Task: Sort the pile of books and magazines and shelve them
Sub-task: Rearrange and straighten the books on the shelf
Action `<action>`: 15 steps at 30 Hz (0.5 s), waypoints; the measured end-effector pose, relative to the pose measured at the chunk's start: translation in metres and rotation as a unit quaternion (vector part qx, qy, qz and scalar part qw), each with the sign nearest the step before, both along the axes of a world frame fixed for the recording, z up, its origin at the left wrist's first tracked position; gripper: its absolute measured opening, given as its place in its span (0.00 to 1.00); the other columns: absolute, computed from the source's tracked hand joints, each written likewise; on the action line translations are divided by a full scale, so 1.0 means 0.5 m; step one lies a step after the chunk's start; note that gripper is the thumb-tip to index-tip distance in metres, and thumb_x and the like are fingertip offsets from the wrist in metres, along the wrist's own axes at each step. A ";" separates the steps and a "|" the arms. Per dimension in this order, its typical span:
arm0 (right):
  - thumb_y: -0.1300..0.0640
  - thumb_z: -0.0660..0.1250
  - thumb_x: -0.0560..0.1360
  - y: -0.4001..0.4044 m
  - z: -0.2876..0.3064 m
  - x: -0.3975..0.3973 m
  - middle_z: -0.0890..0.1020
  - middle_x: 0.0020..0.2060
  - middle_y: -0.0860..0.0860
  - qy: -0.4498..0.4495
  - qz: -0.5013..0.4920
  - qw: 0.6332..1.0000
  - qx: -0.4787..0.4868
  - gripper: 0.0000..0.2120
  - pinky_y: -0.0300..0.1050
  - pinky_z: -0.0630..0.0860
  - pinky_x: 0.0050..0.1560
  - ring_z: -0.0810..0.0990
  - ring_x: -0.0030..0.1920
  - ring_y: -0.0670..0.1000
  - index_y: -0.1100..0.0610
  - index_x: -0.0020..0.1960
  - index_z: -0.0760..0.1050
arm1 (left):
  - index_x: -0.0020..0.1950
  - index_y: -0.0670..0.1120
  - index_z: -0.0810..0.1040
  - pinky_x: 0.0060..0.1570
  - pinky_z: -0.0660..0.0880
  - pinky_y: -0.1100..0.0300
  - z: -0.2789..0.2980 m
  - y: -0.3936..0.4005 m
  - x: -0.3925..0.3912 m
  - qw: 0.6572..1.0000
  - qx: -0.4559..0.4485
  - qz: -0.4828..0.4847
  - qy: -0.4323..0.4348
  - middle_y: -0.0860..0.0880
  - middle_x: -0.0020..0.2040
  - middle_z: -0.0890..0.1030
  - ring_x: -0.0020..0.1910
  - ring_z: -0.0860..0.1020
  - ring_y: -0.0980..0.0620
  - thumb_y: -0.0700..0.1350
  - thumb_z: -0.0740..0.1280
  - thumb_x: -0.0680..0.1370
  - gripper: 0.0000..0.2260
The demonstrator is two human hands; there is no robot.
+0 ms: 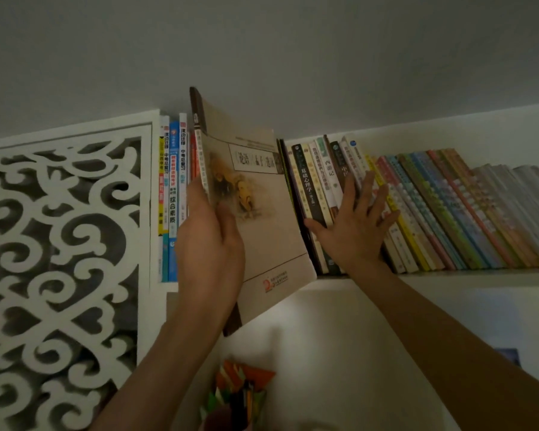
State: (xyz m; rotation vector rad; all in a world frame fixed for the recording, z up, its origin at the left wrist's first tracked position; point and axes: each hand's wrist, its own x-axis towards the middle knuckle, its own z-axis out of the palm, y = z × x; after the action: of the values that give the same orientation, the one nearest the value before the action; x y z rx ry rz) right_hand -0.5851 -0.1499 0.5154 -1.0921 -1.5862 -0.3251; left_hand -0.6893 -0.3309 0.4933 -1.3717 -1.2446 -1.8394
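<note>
Held book (262,213) between upright books (171,197) left, leaning books (417,213) right.

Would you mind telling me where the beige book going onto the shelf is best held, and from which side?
Hold the beige book at its lower spine edge, coming from below and the left, as the left hand does now. It is tilted with the top entering the gap, so that end must stay free; the right hand presses the leaning books aside.
</note>
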 end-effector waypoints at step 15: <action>0.31 0.52 0.73 0.016 -0.015 0.014 0.32 0.74 0.56 -0.030 -0.004 0.999 0.019 0.43 0.64 0.34 0.70 0.31 0.73 0.61 0.49 0.75 0.33 | 0.76 0.51 0.50 0.37 0.61 0.88 -0.008 0.021 0.012 0.998 0.020 -0.055 -0.025 0.57 0.67 0.60 0.45 0.66 0.77 0.39 0.55 0.81 0.25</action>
State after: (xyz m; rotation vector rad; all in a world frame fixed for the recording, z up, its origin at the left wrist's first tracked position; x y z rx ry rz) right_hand -0.5779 -0.1420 0.5079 -1.0682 -1.6213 -0.3957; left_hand -0.6831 -0.3202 0.4893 -1.4053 -1.1728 -1.9741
